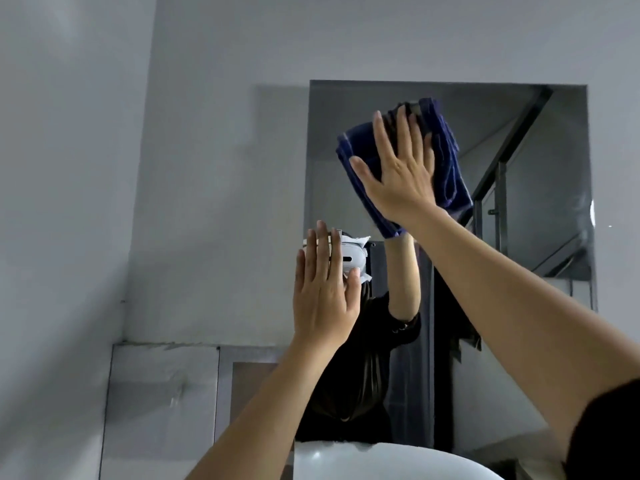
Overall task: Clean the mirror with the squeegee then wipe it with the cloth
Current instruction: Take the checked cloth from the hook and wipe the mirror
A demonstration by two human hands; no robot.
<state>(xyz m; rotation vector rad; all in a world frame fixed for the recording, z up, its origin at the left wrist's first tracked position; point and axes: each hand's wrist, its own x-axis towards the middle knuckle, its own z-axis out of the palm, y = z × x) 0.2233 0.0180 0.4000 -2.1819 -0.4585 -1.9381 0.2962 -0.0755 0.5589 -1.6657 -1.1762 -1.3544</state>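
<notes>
**Blue cloth pressed high on the glass, edges hanging loose**

Blue terry cloth (446, 157) is held flat against the upper part of the mirror (540, 161) by the right hand (403, 174), whose fingers are spread wide and whose palm is laid over the folded fabric; nothing is pinched, the cloth being kept up by pressure alone. The left hand (323, 296) is seen open, fingers extended and close together, at the mirror's left edge; whether it is braced on the glass or merely raised just before it cannot be told. No squeegee is seen in the view, so the wiping step is judged to be in hand.

3 risks are judged likely from here. First, the cloth could be dropped: it is only pressed, not gripped, and its lower corner hangs free below the wrist, so any easing of the palm during a stroke could let it slide down toward the white basin (381, 460) below. Second, fresh smears could be left by the bare left palm if it is in fact touching the glass. Third, the reach is high and both arms are extended upward, so the top corners could be missed or uneven pressure applied, leaving streaks. The folded layers could also be bunched by a fast stroke.
</notes>
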